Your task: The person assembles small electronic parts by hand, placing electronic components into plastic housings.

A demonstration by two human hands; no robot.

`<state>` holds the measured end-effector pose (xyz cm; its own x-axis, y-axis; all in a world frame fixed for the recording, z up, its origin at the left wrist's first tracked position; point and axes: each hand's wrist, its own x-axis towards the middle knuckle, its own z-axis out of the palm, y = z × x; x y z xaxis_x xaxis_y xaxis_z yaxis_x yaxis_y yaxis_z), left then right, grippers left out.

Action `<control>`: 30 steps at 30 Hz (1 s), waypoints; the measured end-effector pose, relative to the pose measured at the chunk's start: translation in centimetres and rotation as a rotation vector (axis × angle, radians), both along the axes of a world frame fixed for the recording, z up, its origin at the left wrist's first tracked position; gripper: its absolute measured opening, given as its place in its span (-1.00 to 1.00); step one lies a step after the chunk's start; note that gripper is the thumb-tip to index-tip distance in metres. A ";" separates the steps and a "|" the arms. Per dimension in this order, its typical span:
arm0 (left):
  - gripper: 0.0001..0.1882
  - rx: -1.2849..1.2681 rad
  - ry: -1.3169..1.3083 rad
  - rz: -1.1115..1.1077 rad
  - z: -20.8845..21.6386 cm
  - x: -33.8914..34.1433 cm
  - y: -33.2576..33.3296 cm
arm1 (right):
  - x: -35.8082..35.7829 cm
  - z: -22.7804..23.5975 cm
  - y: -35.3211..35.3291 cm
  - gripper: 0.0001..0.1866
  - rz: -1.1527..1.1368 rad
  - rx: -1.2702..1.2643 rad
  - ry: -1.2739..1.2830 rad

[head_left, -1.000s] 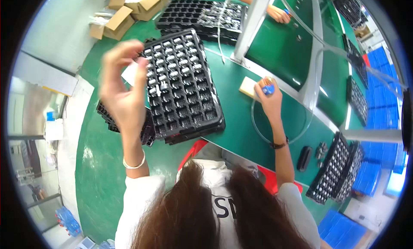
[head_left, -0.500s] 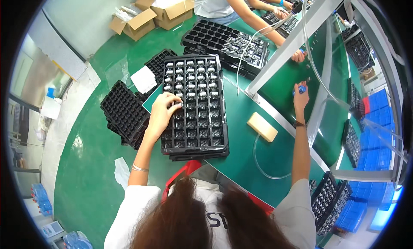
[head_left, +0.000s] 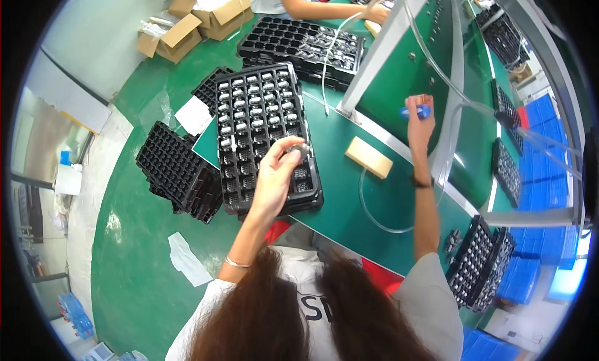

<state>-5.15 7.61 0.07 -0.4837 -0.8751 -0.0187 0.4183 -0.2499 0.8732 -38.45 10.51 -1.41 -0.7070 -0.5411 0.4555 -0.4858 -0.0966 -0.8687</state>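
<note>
My left hand (head_left: 274,177) is over the lower right part of a black compartment tray (head_left: 262,206), pinching a small silvery metal part (head_left: 301,150) between thumb and fingertips. Small silvery cylindrical parts (head_left: 254,100) fill the tray's far rows, and one more stands in the left column below them. The near pockets I can see hold none. Over the green conveyor belt, my right hand (head_left: 420,127) is closed around a small blue object (head_left: 415,112), whose kind I cannot make out. The tray lies on top of another one at the green table's left edge.
A yellow sponge-like block (head_left: 369,157) and a clear hose (head_left: 374,221) lie on the table. A metal post (head_left: 380,49) rises beside the belt. Stacked black trays (head_left: 178,168) stand left, others (head_left: 299,46) beyond. A co-worker's arm (head_left: 331,10) reaches in at the far side.
My left hand has moved from the tray's left side toward its right, now with a metal part visible in it. A co-worker's hand has withdrawn from the belt. The whole view has shifted.
</note>
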 end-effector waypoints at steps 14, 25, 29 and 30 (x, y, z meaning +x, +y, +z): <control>-0.48 -0.017 -0.132 -0.297 1.1 -3.9 6.5 | 15.9 1.9 11.7 -0.71 0.405 -0.043 -0.513; -0.42 0.038 -0.083 -0.284 0.7 -2.8 7.6 | 16.6 2.0 12.6 -0.69 0.444 -0.006 -0.559; -0.42 0.038 -0.060 -0.277 0.5 -2.7 7.7 | 16.5 1.7 12.7 -0.69 0.463 0.036 -0.585; -0.42 0.027 -0.070 -0.280 0.5 -2.6 7.7 | 16.6 1.7 12.8 -0.69 0.458 0.047 -0.568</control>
<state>-7.75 15.35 0.59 -0.7029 -0.7065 -0.0825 0.2684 -0.3708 0.8891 -21.87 23.26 0.25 -0.5255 -0.8490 0.0551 0.1206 -0.1384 -0.9830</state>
